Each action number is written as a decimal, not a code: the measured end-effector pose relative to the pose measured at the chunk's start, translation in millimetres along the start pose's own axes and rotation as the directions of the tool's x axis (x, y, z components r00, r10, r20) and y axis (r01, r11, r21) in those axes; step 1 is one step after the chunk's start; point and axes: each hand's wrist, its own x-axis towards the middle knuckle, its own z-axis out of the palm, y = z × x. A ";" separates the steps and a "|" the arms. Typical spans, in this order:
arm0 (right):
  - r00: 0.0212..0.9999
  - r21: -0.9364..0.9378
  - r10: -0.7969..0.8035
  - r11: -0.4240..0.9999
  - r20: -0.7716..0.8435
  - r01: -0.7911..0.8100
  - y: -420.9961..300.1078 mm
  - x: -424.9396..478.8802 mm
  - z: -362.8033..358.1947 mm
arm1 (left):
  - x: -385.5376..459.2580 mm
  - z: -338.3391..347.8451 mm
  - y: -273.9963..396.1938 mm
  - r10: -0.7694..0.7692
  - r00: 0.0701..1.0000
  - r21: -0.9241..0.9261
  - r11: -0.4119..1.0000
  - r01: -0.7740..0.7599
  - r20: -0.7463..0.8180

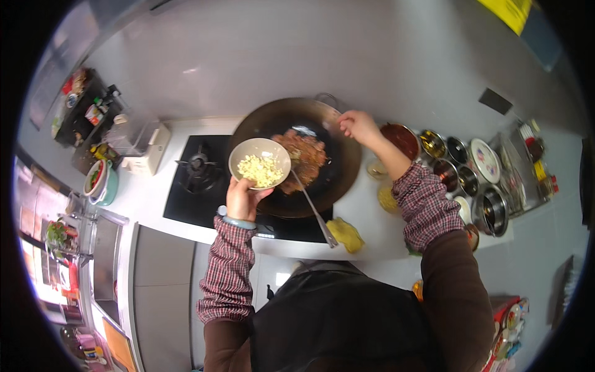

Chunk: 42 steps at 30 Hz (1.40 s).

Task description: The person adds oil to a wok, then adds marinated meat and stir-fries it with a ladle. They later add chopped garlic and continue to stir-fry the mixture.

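Note:
My left hand point(242, 200) grips the lower edge of a pale bowl point(237, 151). The bowl holds chopped, pale yellow pieces that look like garlic point(262, 170), and it hangs over the left part of a large wok point(344, 172). Inside the wok lies a reddish-brown mass of minced food point(309, 158). The head of a long-handled metal ladle or spatula point(312, 204) rests in it, with the handle slanting over the near rim. Above the wok's right rim is my right hand point(361, 126), its fingers curled together; whether they pinch something small is not visible.
The wok stands on a black gas hob point(179, 204), beside a bare burner point(199, 165). A yellow cloth point(345, 235) lies at the counter's front edge. To the right stand a bowl of red sauce point(402, 139), several metal bowls point(490, 211) and a floral plate point(485, 160). A white container point(148, 149) is at left.

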 end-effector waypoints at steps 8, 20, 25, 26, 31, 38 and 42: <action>0.970 -0.488 0.200 0.866 0.136 -0.110 124.5 -137.0 -119.3 | -83.1 84.2 -83.5 -0.192 0.962 -0.091 0.973 0.212 0.194; 0.969 -0.688 0.247 0.704 0.000 -0.179 274.9 -191.5 -54.8 | -113.9 80.3 -305.7 -0.588 0.804 -0.034 0.805 0.593 0.094; 0.987 -0.692 0.151 0.708 -0.047 -0.141 272.6 -197.1 -39.8 | -111.7 76.8 -363.6 -0.629 0.775 0.033 0.775 0.631 -0.058; 0.994 -0.714 0.099 0.692 -0.054 -0.108 273.3 -197.0 -37.0 | -111.1 74.9 -371.4 -0.625 0.778 0.026 0.778 0.627 -0.056; 0.993 -0.684 0.030 0.722 -0.118 -0.103 315.4 -187.7 -43.1 | -103.8 72.0 -403.5 -0.636 0.770 0.015 0.771 0.637 -0.044; 0.866 0.374 0.492 0.821 -0.085 -0.430 278.4 -178.7 -72.7 | -95.5 57.8 -426.0 -0.686 0.726 -0.009 0.727 0.687 -0.039; 0.890 0.509 0.453 0.776 -0.039 -0.373 227.7 -160.5 -89.0 | -86.7 70.9 -394.5 -0.736 0.669 0.192 0.645 0.740 -0.102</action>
